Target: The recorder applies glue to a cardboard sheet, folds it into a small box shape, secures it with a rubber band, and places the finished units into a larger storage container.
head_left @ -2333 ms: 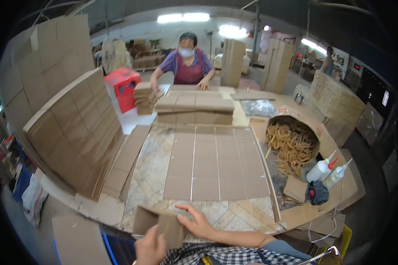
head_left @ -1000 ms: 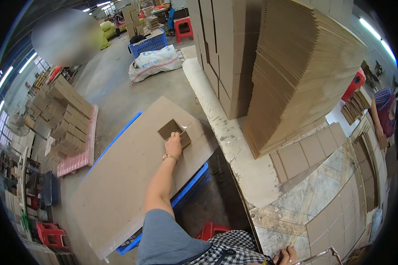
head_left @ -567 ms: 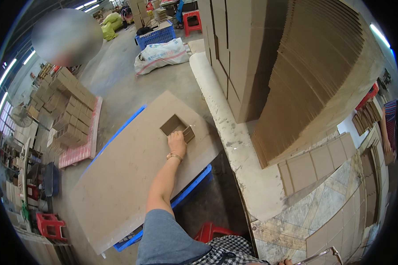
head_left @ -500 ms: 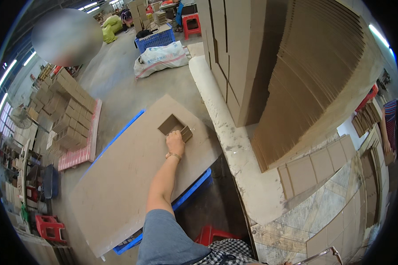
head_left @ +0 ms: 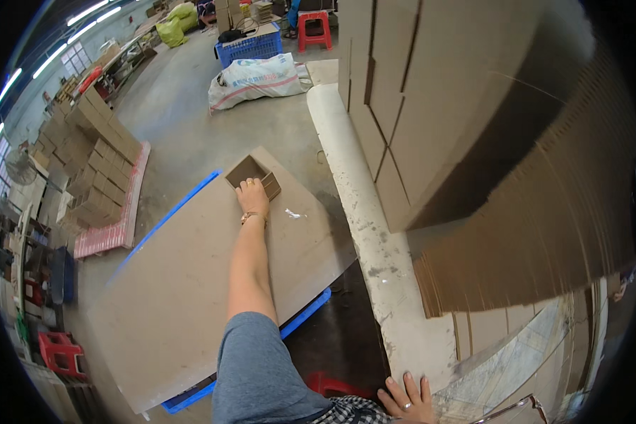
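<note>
fingers [head_left: 250,186] gripping open cardboard box [head_left: 273,188], bulging white sack [head_left: 256,83] beyond

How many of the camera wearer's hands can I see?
2: the left hand on the small cardboard box, and the right hand, partly cut off below, on the pale table edge.

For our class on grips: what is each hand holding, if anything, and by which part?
The left hand holds the box by its near side; the right hand rests on the table, holding nothing.

It's a workshop: brown boxes [head_left: 99,185] sit near the edge of a pink pallet [head_left: 129,220], tall cardboard [head_left: 431,120] stands on a white table [head_left: 372,249]
</note>
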`<state>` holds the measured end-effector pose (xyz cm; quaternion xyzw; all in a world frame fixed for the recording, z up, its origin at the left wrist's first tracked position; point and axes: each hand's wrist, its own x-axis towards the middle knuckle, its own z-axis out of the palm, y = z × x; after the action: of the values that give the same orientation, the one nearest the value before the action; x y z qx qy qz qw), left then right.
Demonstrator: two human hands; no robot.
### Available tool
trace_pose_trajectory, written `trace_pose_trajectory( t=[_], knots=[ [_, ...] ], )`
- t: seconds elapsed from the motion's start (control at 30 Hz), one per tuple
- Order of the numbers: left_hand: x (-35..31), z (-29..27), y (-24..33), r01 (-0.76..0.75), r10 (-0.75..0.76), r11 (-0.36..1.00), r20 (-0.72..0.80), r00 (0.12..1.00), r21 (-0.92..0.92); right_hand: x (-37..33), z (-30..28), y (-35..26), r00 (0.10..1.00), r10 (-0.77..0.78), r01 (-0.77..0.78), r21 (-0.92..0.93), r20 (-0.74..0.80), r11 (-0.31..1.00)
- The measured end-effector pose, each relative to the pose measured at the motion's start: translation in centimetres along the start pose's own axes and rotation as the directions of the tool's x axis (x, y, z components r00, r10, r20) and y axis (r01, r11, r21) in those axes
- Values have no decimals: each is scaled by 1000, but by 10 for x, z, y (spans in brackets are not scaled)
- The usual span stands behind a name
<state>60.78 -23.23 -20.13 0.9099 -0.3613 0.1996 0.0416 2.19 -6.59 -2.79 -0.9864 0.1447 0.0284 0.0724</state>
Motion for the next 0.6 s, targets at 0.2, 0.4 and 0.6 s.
trace_pose_trajectory(
  t=[0.2,0.4,0.6],
  knots=[
    [43,22,0,3,-3,1000,-51,999,-13,-5,41,1,975,18,-62,-191,-221,980],
    [78,61,-5,82,-84,996,-159,984,-18,0,45,3,981,29,-52,-117,-189,992],
    [80,69,-14,83,-90,996,-225,970,-40,-2,47,9,981,-13,-29,-214,-196,976]
  ],
)
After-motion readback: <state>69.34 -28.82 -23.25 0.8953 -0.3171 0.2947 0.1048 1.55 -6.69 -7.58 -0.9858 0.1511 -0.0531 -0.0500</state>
